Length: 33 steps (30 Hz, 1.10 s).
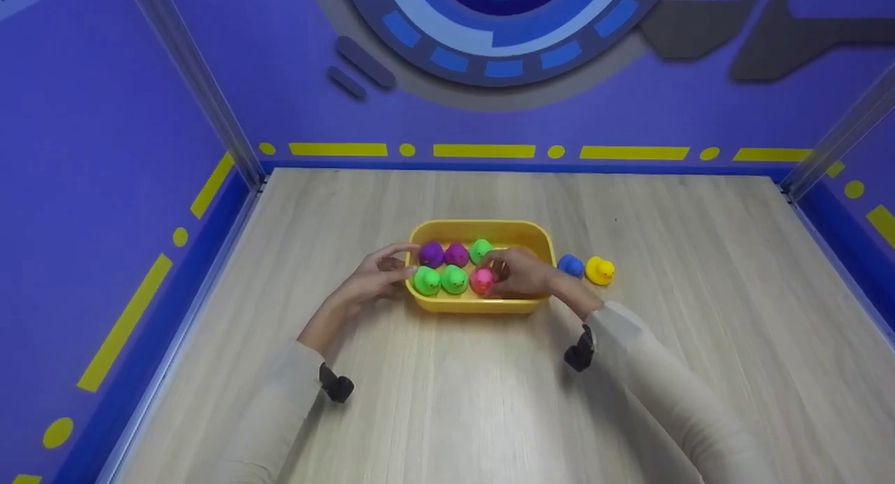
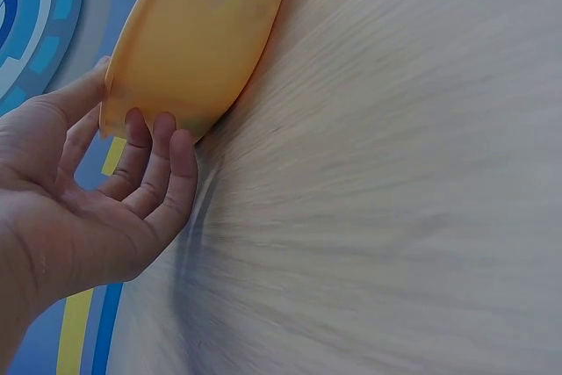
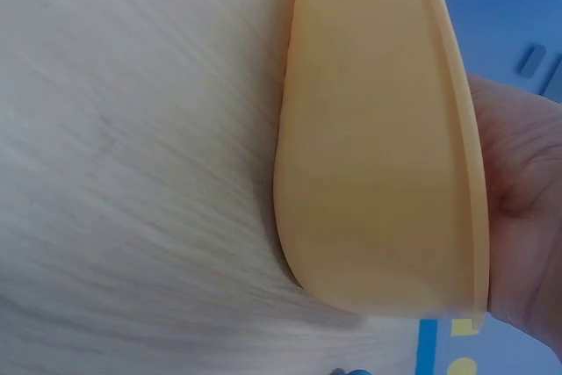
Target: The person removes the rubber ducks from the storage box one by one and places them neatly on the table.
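A yellow plastic bin [image 1: 482, 306] holds several small rubber ducks. Two purple ducks [image 1: 443, 254] and a green duck [image 1: 481, 250] form its back row; two more green ducks [image 1: 440, 280] and a pink duck [image 1: 482, 280] sit in front. My left hand [image 1: 381, 273] grips the bin's left end, and in the left wrist view its curled fingers [image 2: 163, 160] lie against the outer wall. Reaching over the right rim, my right hand [image 1: 521, 271] pinches the pink duck inside. The bin wall [image 3: 378, 147] hides those fingertips in the right wrist view.
Just right of the bin, a blue duck [image 1: 570, 265] and a yellow duck [image 1: 600, 270] stand on the wood-grain table [image 1: 699, 316]. Blue-purple panels [image 1: 266, 106] with yellow markings rise behind the table and along both sides.
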### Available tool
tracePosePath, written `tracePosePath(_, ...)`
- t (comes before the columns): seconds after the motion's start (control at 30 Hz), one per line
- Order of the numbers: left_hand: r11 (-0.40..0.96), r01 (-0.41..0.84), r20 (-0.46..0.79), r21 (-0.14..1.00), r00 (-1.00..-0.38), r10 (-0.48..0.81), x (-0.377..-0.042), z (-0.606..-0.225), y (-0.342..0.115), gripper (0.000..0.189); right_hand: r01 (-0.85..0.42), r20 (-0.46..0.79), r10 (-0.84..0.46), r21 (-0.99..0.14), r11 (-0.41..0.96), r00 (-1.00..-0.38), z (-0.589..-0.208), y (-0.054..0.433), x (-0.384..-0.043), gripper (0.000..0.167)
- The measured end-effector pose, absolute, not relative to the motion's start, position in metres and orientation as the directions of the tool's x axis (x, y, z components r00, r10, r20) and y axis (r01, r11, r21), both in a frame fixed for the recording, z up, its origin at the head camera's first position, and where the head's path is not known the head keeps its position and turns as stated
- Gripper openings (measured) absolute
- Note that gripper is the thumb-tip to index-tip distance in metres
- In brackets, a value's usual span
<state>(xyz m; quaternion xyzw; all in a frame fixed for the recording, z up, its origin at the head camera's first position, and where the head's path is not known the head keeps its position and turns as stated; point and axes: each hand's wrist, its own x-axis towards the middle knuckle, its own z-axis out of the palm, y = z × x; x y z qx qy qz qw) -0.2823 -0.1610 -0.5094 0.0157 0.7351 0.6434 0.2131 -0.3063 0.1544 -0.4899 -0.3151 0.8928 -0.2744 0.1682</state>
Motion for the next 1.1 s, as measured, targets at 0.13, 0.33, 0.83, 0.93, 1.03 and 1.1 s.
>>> tracePosePath(0.13,0.169,-0.240,-0.282,0.956,-0.910,0.303,-0.281,-0.509,-0.161,0.052,-0.504,-0.090,-0.671,-0.590,0.631,-0.736,-0.492,0.155,-0.307,0.031)
tracePosePath(0.33,0.183,-0.223,-0.271,0.957,-0.912,0.307,-0.280,-0.509,-0.161,0.054,-0.540,-0.074,-0.701,-0.582,0.608,-0.710,-0.491,0.157,-0.309,0.027)
tracePosePath(0.83,0.191,-0.233,-0.282,0.953,-0.915,0.288,-0.281,-0.509,-0.160,0.053,-0.229,-0.202,-0.587,-0.785,0.576,-0.784,-0.475,0.170,-0.303,0.036)
tracePosePath(0.93,0.189,-0.235,-0.282,0.953,-0.915,0.288,-0.281,-0.509,-0.161,0.053,-0.146,-0.203,-0.562,-0.845,0.514,-0.802,-0.475,0.172,-0.302,0.035)
tracePosePath(1.03,0.183,-0.239,-0.285,0.954,-0.913,0.291,-0.281,-0.509,-0.161,0.053,-0.049,-0.218,-0.548,-0.902,0.430,-0.808,-0.476,0.175,-0.301,0.036)
tracePosePath(1.1,0.178,-0.240,-0.284,0.954,-0.913,0.292,-0.280,-0.508,-0.161,0.054,-0.004,-0.220,-0.555,-0.927,0.374,-0.802,-0.477,0.176,-0.301,0.039)
